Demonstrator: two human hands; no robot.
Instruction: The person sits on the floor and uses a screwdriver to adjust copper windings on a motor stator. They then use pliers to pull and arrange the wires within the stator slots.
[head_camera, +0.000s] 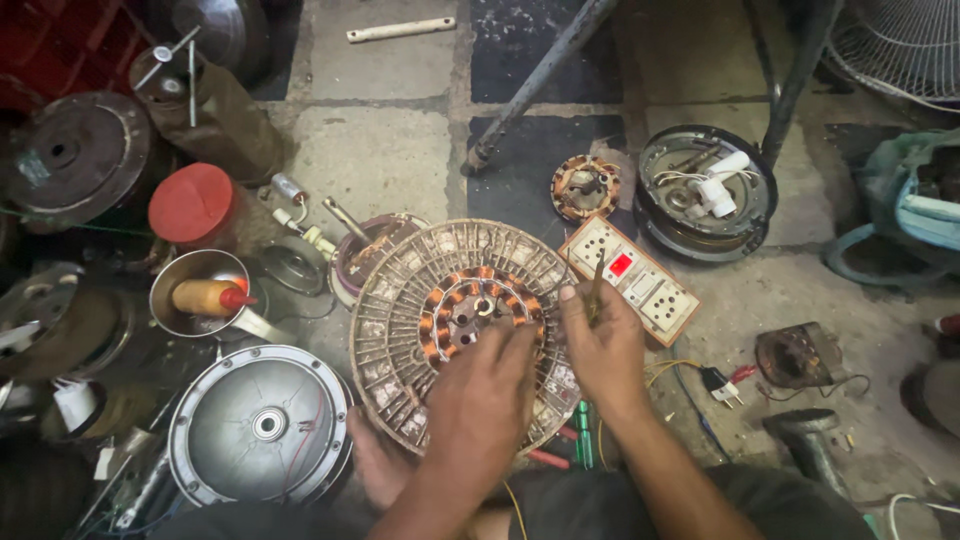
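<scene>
Floor, far left: dark motor housings, a red lid, and a metal cup holding a yellow bottle with a red tip.
Lower left: round grey motor cover with a bearing at its centre, lying flat on the floor.
Centre: large round stator — a ring of copper coils around its hub, a slotted plate around that.
Left hand: lies palm-down over the stator's lower half, fingers curled onto the coils.
Right hand: rests on the stator's right edge, pinching a thin tool that points away from the person.
Just right: white switchboard — sockets and one red switch.
Beyond it: small copper winding and an open motor shell with white parts inside.
</scene>
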